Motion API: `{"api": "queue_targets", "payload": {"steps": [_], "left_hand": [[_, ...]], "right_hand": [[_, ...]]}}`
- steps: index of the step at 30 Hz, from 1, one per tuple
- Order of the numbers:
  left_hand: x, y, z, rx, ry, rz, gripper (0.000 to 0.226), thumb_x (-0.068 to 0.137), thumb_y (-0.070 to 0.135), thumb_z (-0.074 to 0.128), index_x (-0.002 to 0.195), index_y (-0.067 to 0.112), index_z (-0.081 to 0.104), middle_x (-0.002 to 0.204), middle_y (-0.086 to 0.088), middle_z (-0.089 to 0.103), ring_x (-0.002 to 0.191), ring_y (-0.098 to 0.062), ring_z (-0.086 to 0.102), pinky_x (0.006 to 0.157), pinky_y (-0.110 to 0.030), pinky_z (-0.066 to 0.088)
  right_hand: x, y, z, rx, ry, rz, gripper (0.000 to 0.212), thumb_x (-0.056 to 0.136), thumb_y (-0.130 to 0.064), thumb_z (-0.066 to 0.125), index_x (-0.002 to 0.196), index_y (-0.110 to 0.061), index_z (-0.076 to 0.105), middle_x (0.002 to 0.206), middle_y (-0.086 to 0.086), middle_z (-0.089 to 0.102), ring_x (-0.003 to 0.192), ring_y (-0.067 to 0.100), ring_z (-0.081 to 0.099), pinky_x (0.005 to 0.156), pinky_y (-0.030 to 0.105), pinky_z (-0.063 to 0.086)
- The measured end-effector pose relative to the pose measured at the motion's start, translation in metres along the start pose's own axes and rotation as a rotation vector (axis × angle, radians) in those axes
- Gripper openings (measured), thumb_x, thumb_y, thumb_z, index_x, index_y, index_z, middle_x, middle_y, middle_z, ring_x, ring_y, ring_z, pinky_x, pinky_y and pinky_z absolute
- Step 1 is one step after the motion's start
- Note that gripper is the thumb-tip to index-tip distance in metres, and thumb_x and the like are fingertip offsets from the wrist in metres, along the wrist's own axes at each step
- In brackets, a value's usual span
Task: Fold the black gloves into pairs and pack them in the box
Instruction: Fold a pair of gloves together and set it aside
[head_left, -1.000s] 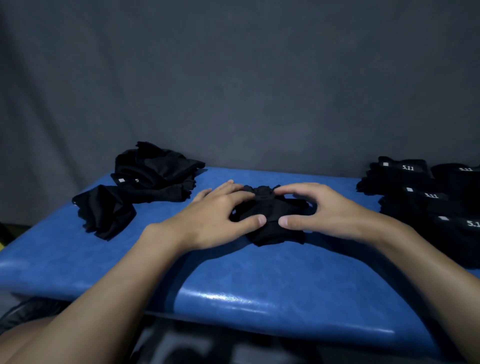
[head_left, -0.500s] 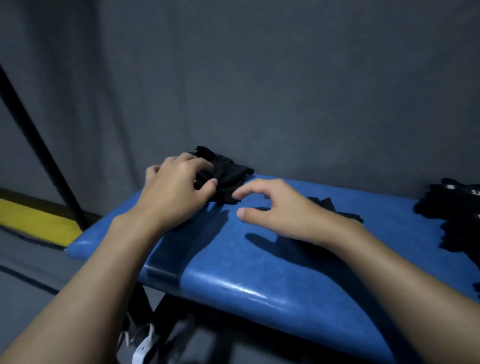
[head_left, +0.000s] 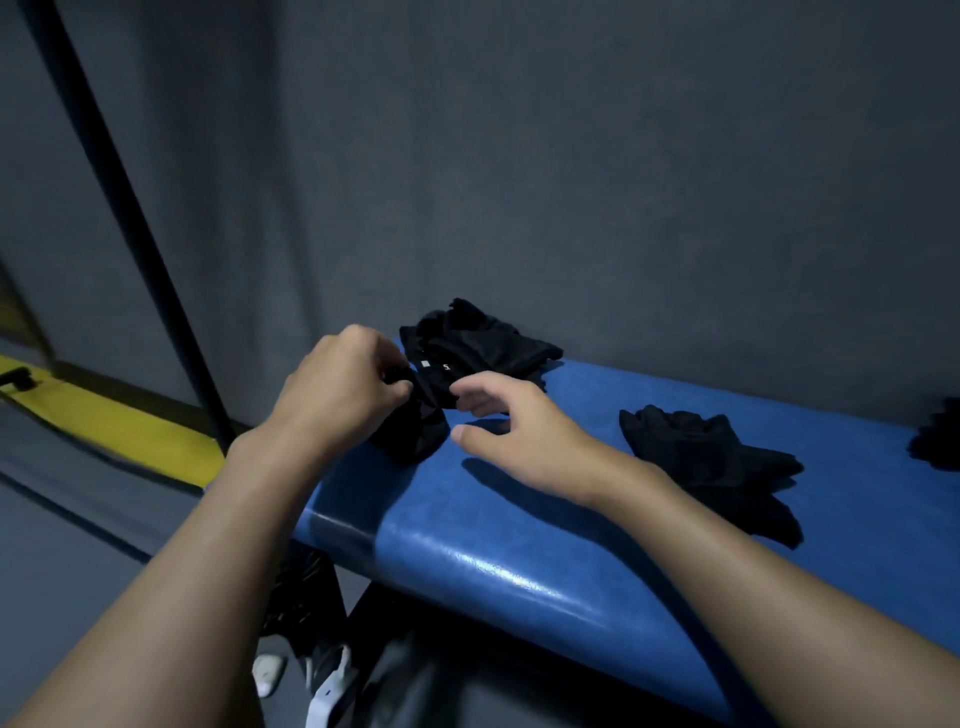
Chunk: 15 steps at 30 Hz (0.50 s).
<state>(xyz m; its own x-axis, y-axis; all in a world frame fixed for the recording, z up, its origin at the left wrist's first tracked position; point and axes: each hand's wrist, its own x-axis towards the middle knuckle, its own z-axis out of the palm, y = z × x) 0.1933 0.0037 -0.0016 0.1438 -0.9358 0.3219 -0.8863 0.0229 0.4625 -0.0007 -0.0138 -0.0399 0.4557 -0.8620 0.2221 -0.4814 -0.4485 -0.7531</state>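
Observation:
A heap of loose black gloves (head_left: 483, 345) lies at the left end of the blue padded bench (head_left: 519, 545). My left hand (head_left: 343, 387) pinches one black glove (head_left: 415, 431) from that heap, and its lower part hangs over the bench top. My right hand (head_left: 511, 426) hovers just right of that glove, fingers loosely curved and holding nothing, its fingertips close to the cloth. A folded pair of gloves (head_left: 711, 457) lies flat on the bench to the right. No box is in view.
More black gloves (head_left: 937, 441) show at the right edge of the bench. A grey curtain hangs behind. A dark slanted pole (head_left: 130, 208) and a yellow floor strip (head_left: 109, 421) are at the left. Bench legs and white shoes show below.
My view has swung left. Both hands left the folded pair in the middle of the bench and moved to the left heap, where my left hand took hold of a glove.

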Motion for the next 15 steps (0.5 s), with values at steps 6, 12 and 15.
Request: {"api": "queue_targets", "payload": {"steps": [6,12,15], "left_hand": [[-0.006,0.016,-0.005,-0.315,0.122,0.074,0.004,0.084,0.022,0.074,0.081,0.025,0.076,0.069,0.012,0.071,0.071,-0.01,0.07,0.071,-0.033,0.059],[-0.01,0.039,-0.004,-0.604,0.073,0.116,0.008,0.087,0.013,0.073,0.082,0.019,0.076,0.068,0.003,0.074,0.063,-0.009,0.069,0.066,-0.029,0.058],[-0.01,0.053,0.001,-0.7,0.033,0.105,0.011,0.089,0.013,0.071,0.08,0.018,0.075,0.066,0.004,0.072,0.059,-0.005,0.064,0.059,-0.024,0.054]], "right_hand": [[0.0,-0.006,-0.009,0.13,0.168,-0.043,0.034,0.086,-0.027,0.074,0.117,-0.026,0.06,0.109,-0.004,0.064,0.103,0.008,0.062,0.092,0.024,0.05],[-0.007,-0.013,-0.031,0.13,0.299,-0.072,0.009,0.087,-0.022,0.073,0.094,-0.021,0.067,0.103,0.003,0.068,0.09,0.009,0.065,0.08,0.018,0.052],[-0.015,-0.01,-0.044,0.149,0.337,-0.048,0.006,0.09,-0.017,0.066,0.086,-0.016,0.071,0.084,0.007,0.072,0.081,0.024,0.068,0.078,0.041,0.055]]}}
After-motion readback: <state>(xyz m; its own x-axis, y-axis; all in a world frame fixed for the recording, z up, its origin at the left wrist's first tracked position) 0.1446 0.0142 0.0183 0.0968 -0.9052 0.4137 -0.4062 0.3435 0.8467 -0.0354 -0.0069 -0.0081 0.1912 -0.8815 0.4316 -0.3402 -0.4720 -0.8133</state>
